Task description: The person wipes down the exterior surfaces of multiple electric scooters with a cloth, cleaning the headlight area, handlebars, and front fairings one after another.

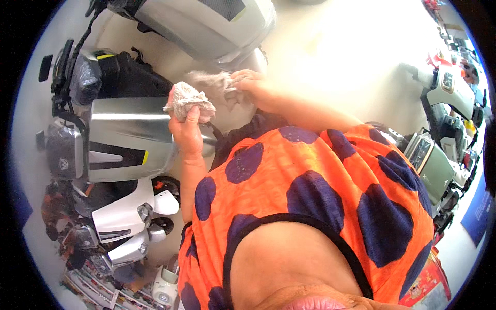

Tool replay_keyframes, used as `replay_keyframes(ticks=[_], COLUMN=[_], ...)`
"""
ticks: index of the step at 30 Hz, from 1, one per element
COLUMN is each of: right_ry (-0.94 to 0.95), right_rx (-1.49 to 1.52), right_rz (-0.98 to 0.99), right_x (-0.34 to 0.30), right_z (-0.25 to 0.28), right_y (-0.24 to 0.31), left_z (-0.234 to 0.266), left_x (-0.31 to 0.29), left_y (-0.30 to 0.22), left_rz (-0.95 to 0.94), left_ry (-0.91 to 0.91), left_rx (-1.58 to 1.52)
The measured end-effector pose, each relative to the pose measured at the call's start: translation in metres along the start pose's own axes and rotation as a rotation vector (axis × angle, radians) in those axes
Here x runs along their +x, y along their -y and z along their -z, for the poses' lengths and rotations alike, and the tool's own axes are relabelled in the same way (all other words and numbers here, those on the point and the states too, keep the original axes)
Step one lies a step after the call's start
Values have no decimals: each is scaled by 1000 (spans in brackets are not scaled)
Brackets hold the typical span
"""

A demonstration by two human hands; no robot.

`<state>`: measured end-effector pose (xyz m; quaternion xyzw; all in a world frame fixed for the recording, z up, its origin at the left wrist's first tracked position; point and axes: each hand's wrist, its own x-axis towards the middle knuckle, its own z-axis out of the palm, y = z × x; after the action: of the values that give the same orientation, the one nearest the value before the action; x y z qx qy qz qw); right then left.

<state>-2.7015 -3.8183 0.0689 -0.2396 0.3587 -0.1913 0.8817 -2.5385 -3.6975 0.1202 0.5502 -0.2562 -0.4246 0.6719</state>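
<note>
In front of my chest, my left hand [187, 135] is closed round a bunched beige cloth [189, 99], its thumb pressed on the near edge. My right hand [252, 86] grips a grey-beige cloth [213, 82], which hangs loosely and is smeared by motion. Whether the two cloths join cannot be made out. Just left of my left hand stands a silver scooter [132, 128] with a smooth front panel and a black-and-yellow strip. Beyond my hands is another silver scooter [206, 31], its lower front close to the right hand's cloth.
White scooters [121, 214] stand in a row at the lower left, close to my left arm. More scooters, one white [454, 90] and one grey-green [431, 168], line the right side. Pale floor [341, 62] stretches between the rows, bright with glare.
</note>
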Motion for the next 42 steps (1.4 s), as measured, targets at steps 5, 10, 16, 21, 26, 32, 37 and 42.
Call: replay_keyframes(ticks=[5,10,16,21,26,32,37,42], right_ry=[22,-20,76,-53,-302,-563,-854,-647], right_rx=[136,115,231,270,178,-198,-848,-763], right_rz=[25,265,339,290,327,156,91,27], right_x=[-18,-44,-32,-6,-11,0,19,43], right_z=[47,67,65,51,16,34,54,83], right_y=[-5,-13,-13,-38,-42,-76,-96,-103], left_z=[2,24,22,38,25,17,17,12], left_x=[17,62,126,195,246,313,343,356], left_y=[-28,-17,-31,-27,-53,-58,-73,-82], left_rz=[13,-41,35,-144,-601,-1206,-1178,-1125], left_ry=[1,56,350,497,646,806,791,876], left_rx=[368,444,351,713,1102,1326,1422,1548])
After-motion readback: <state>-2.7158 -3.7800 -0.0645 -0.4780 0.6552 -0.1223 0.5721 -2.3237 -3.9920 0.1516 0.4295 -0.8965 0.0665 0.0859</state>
